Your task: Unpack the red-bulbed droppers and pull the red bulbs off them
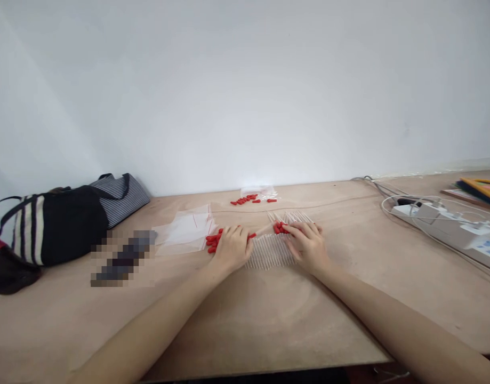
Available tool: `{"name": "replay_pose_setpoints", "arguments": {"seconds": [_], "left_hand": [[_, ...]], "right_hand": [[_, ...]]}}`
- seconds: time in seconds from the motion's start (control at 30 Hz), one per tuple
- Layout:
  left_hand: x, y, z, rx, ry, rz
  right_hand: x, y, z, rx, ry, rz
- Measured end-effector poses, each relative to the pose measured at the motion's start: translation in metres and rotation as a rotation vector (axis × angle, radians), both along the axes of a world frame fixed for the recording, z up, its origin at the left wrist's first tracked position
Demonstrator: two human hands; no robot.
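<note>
My left hand (232,248) is curled with its fingers closed round a thin dropper that has a red bulb end (251,235) and a pale tube pointing right. A cluster of red rubber bulbs (213,241) pokes out to the left of this hand. My right hand (308,245) has bent fingers pressed against several red bulbs (280,228). Between the hands lies a row of thin clear tubes (268,252), side by side. More pale tubes (300,216) fan out beyond the right hand, which partly covers them.
Thin clear plastic bags (186,229) lie left of my hands. Loose red bulbs (245,200) and small white pieces (271,194) are near the wall. A black striped bag (72,224) stands left, beside a blurred-out object (122,261). A power strip (448,226) with cables sits right.
</note>
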State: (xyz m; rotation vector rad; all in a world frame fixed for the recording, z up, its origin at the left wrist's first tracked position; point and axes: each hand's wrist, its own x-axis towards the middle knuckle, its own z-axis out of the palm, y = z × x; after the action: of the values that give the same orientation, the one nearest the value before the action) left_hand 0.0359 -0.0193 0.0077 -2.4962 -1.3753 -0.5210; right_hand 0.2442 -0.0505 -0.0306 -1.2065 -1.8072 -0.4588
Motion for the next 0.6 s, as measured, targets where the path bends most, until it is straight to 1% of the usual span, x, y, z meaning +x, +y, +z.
{"name": "replay_pose_setpoints", "arguments": {"seconds": [0.03,0.1,0.17,0.27,0.37,0.47,0.6], "left_hand": [[-0.007,-0.007,-0.004,0.076,0.041,-0.087],[-0.017,-0.016,-0.014,0.174,0.093,-0.202],[-0.021,-0.018,-0.021,0.206,0.087,-0.24],[-0.018,-0.017,-0.026,0.188,0.012,-0.259],[-0.012,-0.016,-0.027,0.133,-0.087,-0.287],[-0.011,-0.017,-0.027,0.075,-0.152,-0.307],[-0.013,-0.017,-0.029,0.024,-0.189,-0.308]], "right_hand": [[-0.004,-0.002,0.001,0.031,-0.052,0.019],[-0.013,-0.004,0.002,0.084,-0.15,0.058],[-0.02,-0.006,0.001,0.11,-0.216,0.099],[-0.025,-0.006,-0.004,0.078,-0.267,0.151],[-0.027,-0.005,-0.008,0.043,-0.286,0.152],[-0.026,-0.005,-0.009,0.022,-0.289,0.148],[-0.026,-0.006,-0.008,-0.041,-0.277,0.195]]}}
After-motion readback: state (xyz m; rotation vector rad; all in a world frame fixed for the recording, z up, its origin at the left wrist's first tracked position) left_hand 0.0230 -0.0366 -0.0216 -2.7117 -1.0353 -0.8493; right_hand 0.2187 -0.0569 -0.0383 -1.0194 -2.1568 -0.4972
